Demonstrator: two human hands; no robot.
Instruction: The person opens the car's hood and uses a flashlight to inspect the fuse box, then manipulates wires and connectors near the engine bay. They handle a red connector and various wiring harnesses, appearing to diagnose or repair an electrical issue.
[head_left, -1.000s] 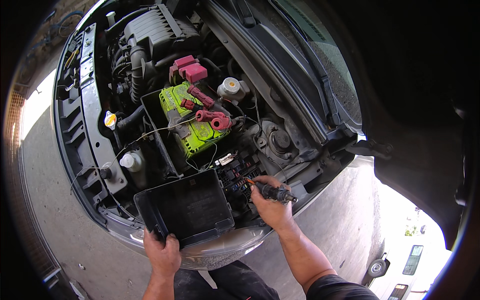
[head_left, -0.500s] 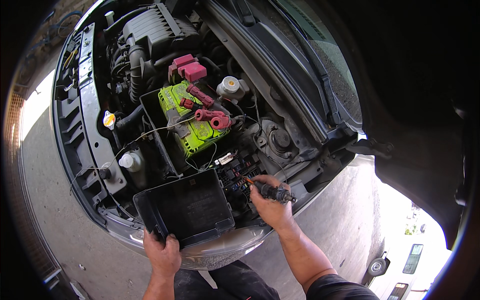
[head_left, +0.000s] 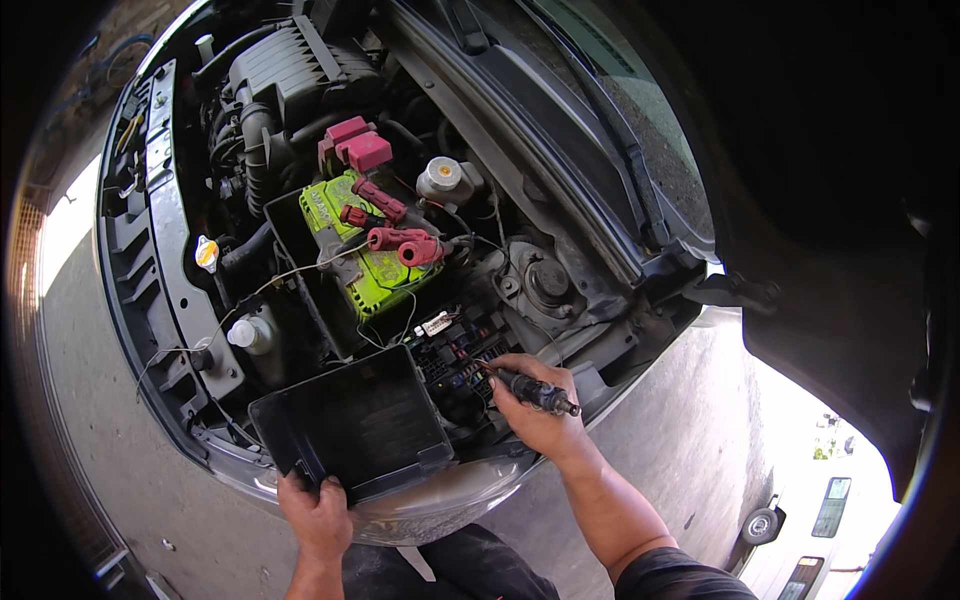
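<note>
Low in the frame, our left hand [head_left: 318,515] is gripping the edge of a black lid [head_left: 350,420]. Right of the middle, our right hand [head_left: 540,420] is holding a dark, pen-like tool [head_left: 540,392], and its tip is pointing into the fuse box [head_left: 452,378], just below the middle. We seem to be poking at the small fuses, but we cannot tell if the tip is touching. Next, we are probably needing careful aim and steady fingers.

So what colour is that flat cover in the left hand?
The cover is black; it shows best in the head view.
</note>
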